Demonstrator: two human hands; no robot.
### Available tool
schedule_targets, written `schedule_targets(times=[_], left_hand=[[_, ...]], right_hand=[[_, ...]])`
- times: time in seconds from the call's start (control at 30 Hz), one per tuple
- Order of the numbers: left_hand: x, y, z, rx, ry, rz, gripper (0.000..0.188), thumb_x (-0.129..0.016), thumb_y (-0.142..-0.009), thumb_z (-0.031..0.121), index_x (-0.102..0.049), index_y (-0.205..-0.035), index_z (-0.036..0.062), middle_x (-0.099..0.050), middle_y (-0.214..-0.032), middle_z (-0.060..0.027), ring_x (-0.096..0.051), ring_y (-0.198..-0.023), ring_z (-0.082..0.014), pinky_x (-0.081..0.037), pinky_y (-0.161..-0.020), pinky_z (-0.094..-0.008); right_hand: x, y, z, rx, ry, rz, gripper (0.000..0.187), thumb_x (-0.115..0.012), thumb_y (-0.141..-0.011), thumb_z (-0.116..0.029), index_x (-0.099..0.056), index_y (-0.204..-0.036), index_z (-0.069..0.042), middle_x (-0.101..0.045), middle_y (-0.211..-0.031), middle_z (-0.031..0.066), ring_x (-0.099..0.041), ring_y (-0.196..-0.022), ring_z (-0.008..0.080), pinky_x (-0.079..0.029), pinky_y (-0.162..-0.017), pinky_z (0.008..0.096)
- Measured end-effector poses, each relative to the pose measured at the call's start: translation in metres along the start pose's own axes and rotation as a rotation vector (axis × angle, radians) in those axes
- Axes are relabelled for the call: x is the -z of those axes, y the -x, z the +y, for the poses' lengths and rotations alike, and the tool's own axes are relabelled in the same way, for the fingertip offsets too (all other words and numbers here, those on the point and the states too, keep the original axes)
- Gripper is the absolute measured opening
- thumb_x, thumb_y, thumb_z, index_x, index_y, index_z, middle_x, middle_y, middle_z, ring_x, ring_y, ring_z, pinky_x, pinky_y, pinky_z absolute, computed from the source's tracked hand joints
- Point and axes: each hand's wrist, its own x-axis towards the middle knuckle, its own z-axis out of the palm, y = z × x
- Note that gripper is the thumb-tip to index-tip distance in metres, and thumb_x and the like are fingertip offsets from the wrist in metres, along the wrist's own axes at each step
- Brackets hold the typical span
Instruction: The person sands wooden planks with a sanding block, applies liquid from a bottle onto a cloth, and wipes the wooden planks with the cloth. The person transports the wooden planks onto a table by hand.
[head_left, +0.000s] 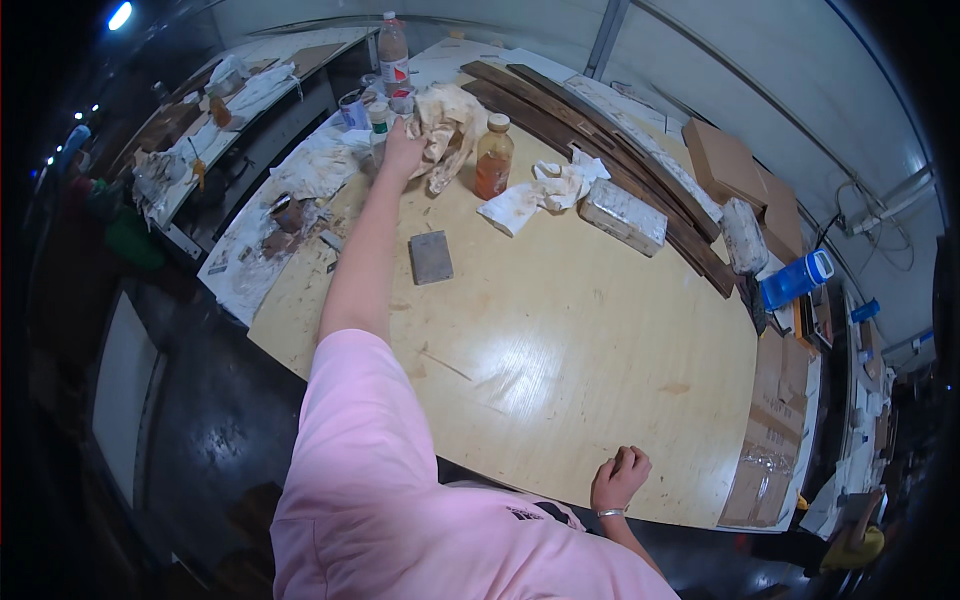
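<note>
My left arm stretches to the far side of the pale wooden table (560, 340). There my left hand (403, 150) is closed on the left edge of a crumpled, stained cream rag (452, 125). Just left of that hand stands a small bottle with a white cap (378, 125). An amber bottle (494, 160), partly filled with orange-brown liquid, is upright right of the rag. Nearer to me, a flat grey block (431, 257) lies below the rag. My right hand (620, 478) rests at the table's front edge, fingers curled, with nothing visible in them.
Behind the rag stands a tall clear bottle (394, 60). White crumpled cloth (545, 190) and a wrapped block (623, 216) lie near long dark wooden strips (620, 165). A blue bottle (797, 280) leans at the right, by cardboard boxes (735, 175). Stained paper (255, 255) covers the left edge.
</note>
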Motion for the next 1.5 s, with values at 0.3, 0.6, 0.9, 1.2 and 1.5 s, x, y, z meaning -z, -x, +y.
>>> schedule_targets(times=[0.3,0.6,0.9,1.2,1.5], left_hand=[[0.040,0.196,-0.006,0.117,0.031,-0.216,0.025,-0.055,-0.088,0.000,-0.062,-0.112,-0.0007,-0.069,-0.093,-0.0077,-0.065,-0.074,-0.0122,-0.052,-0.062,-0.0249],[0.240,0.412,-0.002,0.249,-0.083,0.247,0.015,-0.053,-0.087,-0.001,-0.064,-0.097,-0.0001,-0.069,-0.079,-0.0085,-0.065,-0.062,-0.0132,-0.051,-0.056,-0.0261],[0.385,0.798,-0.015,1.135,-0.644,-0.042,0.022,-0.056,-0.081,0.015,-0.069,-0.096,0.0055,-0.066,-0.093,-0.0197,-0.064,-0.092,-0.0358,-0.051,-0.080,-0.0444],[0.395,0.994,0.018,1.445,-0.480,-0.242,0.030,-0.055,-0.083,0.029,-0.071,-0.088,0.0034,-0.069,-0.088,-0.0160,-0.067,-0.082,-0.0299,-0.052,-0.075,-0.0412],[0.419,0.991,-0.004,1.333,-0.098,0.411,0.019,-0.062,-0.081,0.015,-0.069,-0.086,-0.0020,-0.066,-0.070,-0.0127,-0.063,-0.060,-0.0207,-0.050,-0.060,-0.0333]], right_hand=[[0.002,-0.003,0.009,0.088,0.002,-0.004,0.032,-0.056,-0.073,-0.001,-0.053,-0.105,-0.001,-0.048,-0.111,0.0214,-0.045,-0.103,0.0382,-0.035,-0.088,0.0485],[-0.001,0.011,0.019,0.002,0.138,-0.052,0.026,-0.053,-0.076,-0.010,-0.048,-0.100,-0.004,-0.044,-0.108,0.0157,-0.042,-0.103,0.0346,-0.035,-0.085,0.0473],[0.009,0.011,0.022,-0.025,0.106,-0.064,0.030,-0.053,-0.077,-0.016,-0.049,-0.105,-0.005,-0.045,-0.111,0.0146,-0.042,-0.105,0.0339,-0.035,-0.086,0.0473],[0.013,0.010,0.026,-0.022,0.252,-0.069,0.030,-0.050,-0.079,-0.020,-0.049,-0.105,-0.005,-0.046,-0.109,0.0147,-0.046,-0.098,0.0341,-0.040,-0.079,0.0472],[-0.008,-0.001,0.019,0.220,0.282,-0.073,0.029,-0.054,-0.078,-0.023,-0.054,-0.103,-0.007,-0.048,-0.108,0.0167,-0.050,-0.096,0.0342,-0.044,-0.079,0.0477]])
